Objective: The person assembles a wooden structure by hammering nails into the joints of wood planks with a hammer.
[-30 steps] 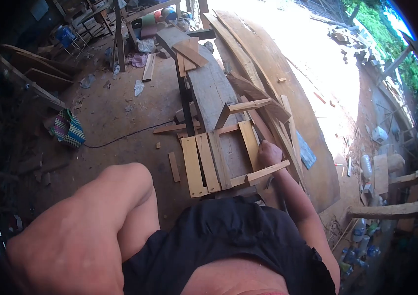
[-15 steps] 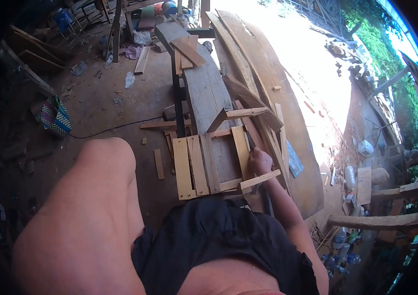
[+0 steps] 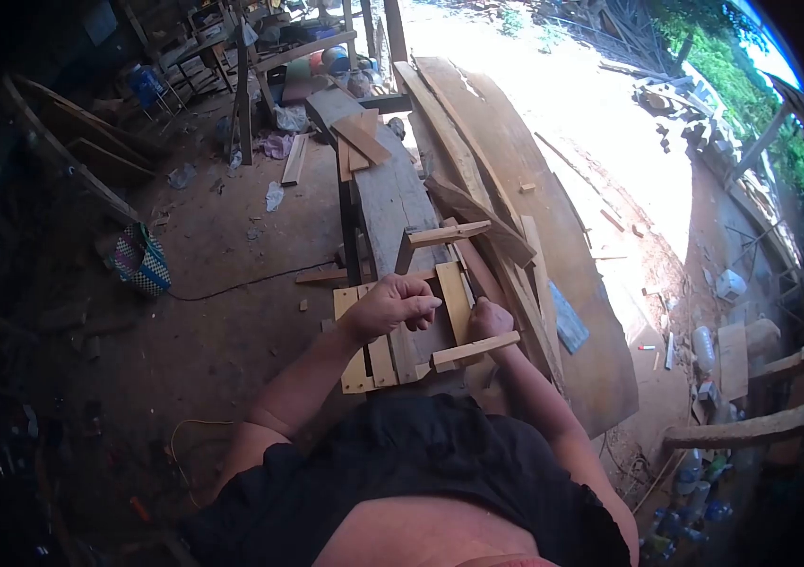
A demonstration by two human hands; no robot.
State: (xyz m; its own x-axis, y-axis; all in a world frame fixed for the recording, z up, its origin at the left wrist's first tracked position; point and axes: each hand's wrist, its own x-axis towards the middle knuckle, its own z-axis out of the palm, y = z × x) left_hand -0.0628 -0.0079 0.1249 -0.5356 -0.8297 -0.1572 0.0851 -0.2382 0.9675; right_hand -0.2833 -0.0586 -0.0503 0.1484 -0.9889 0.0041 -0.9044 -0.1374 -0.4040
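Pale wooden slats nailed side by side form a small slatted frame [image 3: 400, 326] that lies on the near end of the long grey plank counter [image 3: 385, 194], right in front of the person's body. Two short legs stick up and out from it: the far leg [image 3: 440, 233] rises at the frame's far edge, and the near leg [image 3: 475, 349] juts to the right at the near edge. The left hand [image 3: 390, 304] hovers over the middle slats with its fingers curled into a loose fist; whether anything small is pinched inside it cannot be told from this view. The right hand [image 3: 491, 319] is closed on the right side of the frame, just above the near leg, and it seems to grip the frame's edge or a thin tool there, though the hand hides which. This looks like the assembly stage of a small stool or crate, with the slats already laid and the legs fixed, and the person steadying the piece while working at its right-hand rail. A next move would call for the frame to be held firm against the counter and for the two hands to work close together without the piece sliding toward the stacked boards [image 3: 487, 189] leaning just to its right. A woven bag [image 3: 142, 260] sits well apart on the dirt floor.
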